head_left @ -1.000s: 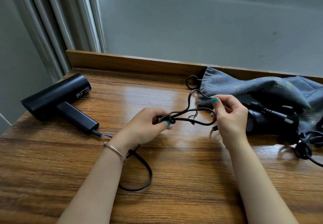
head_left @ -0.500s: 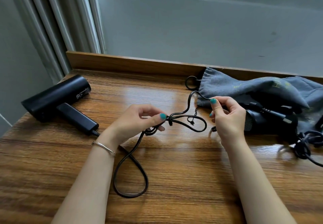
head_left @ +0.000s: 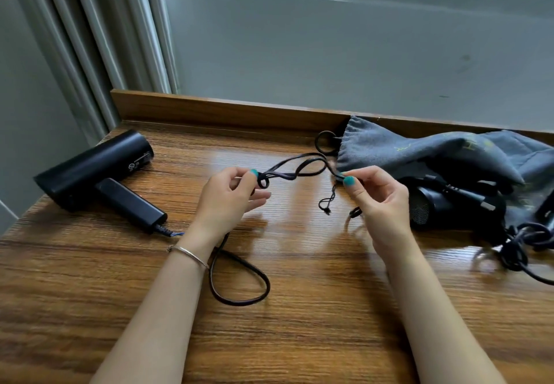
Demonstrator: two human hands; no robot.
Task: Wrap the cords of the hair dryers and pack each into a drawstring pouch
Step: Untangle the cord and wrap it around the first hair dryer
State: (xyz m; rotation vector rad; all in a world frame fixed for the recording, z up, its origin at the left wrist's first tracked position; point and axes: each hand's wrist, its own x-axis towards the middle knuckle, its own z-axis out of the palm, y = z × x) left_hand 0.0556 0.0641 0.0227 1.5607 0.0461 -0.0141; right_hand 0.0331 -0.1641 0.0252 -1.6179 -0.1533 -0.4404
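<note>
Above table [head_left: 299, 338]: cord [head_left: 295, 170] stretched left-right, ends pinched betw. L [head_left: 227, 200] & R hands [head_left: 379, 200].

I see a desk [head_left: 299, 323] of wood, grain plain, with a glossy finish that throws back the window light. The left hair dryer [head_left: 90, 173] looks like smooth black plastic with a dull sheen. The pouch [head_left: 404, 149] is soft grey cloth, matt. The cord [head_left: 239, 281] looks smooth and rubbery. The bracelet [head_left: 189, 253] is shiny metal.
</note>
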